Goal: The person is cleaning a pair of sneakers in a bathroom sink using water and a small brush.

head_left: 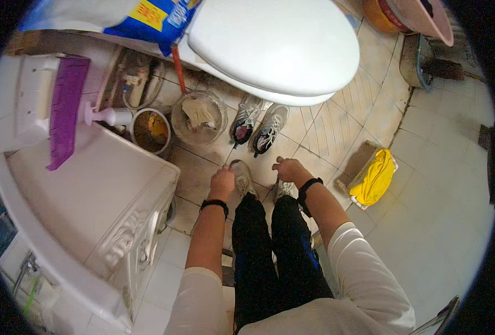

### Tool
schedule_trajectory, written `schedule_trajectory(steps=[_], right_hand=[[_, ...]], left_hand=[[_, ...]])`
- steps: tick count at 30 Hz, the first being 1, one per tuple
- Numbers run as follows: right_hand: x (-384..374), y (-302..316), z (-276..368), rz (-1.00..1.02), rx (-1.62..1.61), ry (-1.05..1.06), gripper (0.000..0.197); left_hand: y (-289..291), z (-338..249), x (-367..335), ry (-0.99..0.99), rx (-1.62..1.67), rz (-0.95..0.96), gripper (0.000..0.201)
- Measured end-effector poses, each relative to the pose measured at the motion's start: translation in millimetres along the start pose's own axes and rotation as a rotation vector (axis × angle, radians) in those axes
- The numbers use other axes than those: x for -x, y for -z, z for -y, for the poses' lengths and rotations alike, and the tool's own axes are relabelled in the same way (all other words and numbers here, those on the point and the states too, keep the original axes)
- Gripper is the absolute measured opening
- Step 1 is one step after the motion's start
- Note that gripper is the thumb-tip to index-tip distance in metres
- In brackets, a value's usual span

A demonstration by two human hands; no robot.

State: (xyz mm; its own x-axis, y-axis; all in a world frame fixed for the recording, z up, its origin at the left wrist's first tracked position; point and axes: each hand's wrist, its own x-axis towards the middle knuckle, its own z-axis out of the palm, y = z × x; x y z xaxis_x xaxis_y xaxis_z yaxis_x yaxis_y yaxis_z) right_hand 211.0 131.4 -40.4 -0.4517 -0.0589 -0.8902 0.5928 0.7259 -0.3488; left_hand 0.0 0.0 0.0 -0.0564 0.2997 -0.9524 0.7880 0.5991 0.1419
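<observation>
The person wears a short-sleeved white shirt (309, 319), black pants (253, 248) with bits of blue, light shoes (242, 176), and a black band (214, 202) around each wrist.

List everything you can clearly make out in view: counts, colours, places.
Oval glossy lid: one, white, top centre
Plastic package: one, mainly blue, top left
Slim rod: one, red, by the package
Lace-up sneakers: two, grey, floor, centre
Round see-through basin: one, clear, left of sneakers
Round bucket: one, white rim, left of basin
Flat plastic panel: one, purple, far left
Draped cloth: one, yellow, right
Round plastic tub: one, pink, top right
Worn shoes: two, pale grey, near hands
Trousers: one pair, black, lower centre
Wristbands: two, black, one per wrist
Left hand: one, bare, centre
Right hand: one, bare, right of centre
</observation>
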Motion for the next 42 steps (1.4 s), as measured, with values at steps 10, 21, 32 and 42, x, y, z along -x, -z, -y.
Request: schedule_trajectory(steps=[10,21,32,42], right_hand=[[-145,-53,3,-0.294,-0.406,0.088,0.054],[-155,-57,-2,-0.366,-0.505,0.015,0.055],[25,8,-36,-0.519,-0.264,-0.024,0.020],[233,58,15,-0.208,0.034,0.189,0.044]], left_hand=[[-6,3,-131,-0.230,-0.199,-0.340,0.025],[-42,15,-204,-0.069,-0.059,-0.146,0.021],[17,14,-31,-0.401,-0.322,-0.539,0.028],[-98,66,231,-0.026,-0.258,-0.332,0.023]])
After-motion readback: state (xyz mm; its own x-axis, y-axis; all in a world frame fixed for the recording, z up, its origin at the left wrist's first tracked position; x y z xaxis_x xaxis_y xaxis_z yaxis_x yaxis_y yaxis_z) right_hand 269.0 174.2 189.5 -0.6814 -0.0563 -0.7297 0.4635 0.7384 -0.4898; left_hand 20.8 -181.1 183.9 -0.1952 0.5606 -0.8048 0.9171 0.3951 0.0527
